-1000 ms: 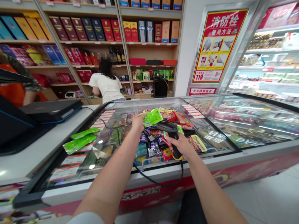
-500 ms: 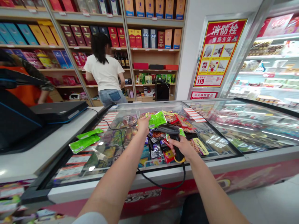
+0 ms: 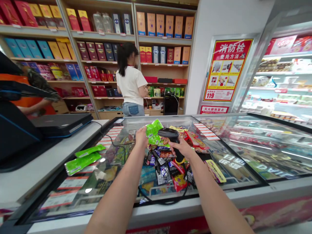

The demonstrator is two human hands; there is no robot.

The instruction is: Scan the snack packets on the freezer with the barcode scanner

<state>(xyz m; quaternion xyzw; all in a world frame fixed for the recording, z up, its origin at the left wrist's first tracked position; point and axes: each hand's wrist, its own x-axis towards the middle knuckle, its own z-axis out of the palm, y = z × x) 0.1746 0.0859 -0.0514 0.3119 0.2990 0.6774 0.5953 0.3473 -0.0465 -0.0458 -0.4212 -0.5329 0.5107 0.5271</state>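
My left hand [image 3: 141, 137] is closed on the edge of a green packet [image 3: 154, 128] above the glass lid of a freezer. Wrapped round the handle of a black barcode scanner [image 3: 168, 132] is my right hand [image 3: 181, 148]; the scanner's head points left, close beside the green packet. Below both hands lies a pile of snack packets, among them dark ones [image 3: 163, 174], a red and yellow one [image 3: 179, 182] and a yellow-edged one [image 3: 215, 170]. Further left, two green packets [image 3: 83, 163] rest on the glass.
The scanner's black cable [image 3: 168, 202] loops over the freezer's front edge. At left stands a counter [image 3: 26, 178] with a black device [image 3: 60, 125]. A person in a white shirt [image 3: 131, 83] stands behind the freezer; another in orange [image 3: 31, 94] is at far left.
The green packet has tilted and shifted slightly left with my left hand. The scanner has also moved a little left. The person in the white shirt has turned and moved right; the view has tipped up.
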